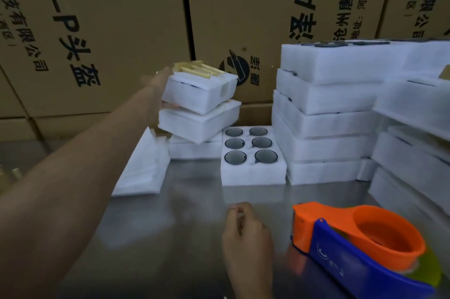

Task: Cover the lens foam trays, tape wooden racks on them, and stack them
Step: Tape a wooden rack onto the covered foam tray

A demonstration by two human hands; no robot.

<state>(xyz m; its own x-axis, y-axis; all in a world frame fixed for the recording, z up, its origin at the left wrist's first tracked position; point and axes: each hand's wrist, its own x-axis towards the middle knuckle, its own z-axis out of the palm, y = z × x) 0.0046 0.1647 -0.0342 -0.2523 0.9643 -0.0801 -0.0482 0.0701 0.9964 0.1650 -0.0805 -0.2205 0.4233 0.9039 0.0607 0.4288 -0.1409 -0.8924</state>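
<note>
Cartons [102,31]: standing as a printed brown wall behind the metal table [190,201].
Foam stacks [326,113]: rising in white layers at the right rear, with more leaning at the far right edge.
Tape dispenser [360,242]: lying orange and blue at the near right, just beside the right hand.
Open tray [250,155]: sitting uncovered mid-table, showing six round lenses, its long axis running away from the person.
Foam sheets [143,164]: leaning at the left of the low pile.
Finished tray [199,89]: being held tilted above another covered tray [199,123], wooden rack [194,69] taped on top.
Left hand [160,89]: gripping the finished tray by its left end, arm stretched far forward.
Right hand [243,228]: hovering near the table's front with fingers loosely curled, holding nothing.
Key relation: the open tray is lying straight ahead of the right hand and well apart from it; that free hand looks nearer for the next cover.
</note>
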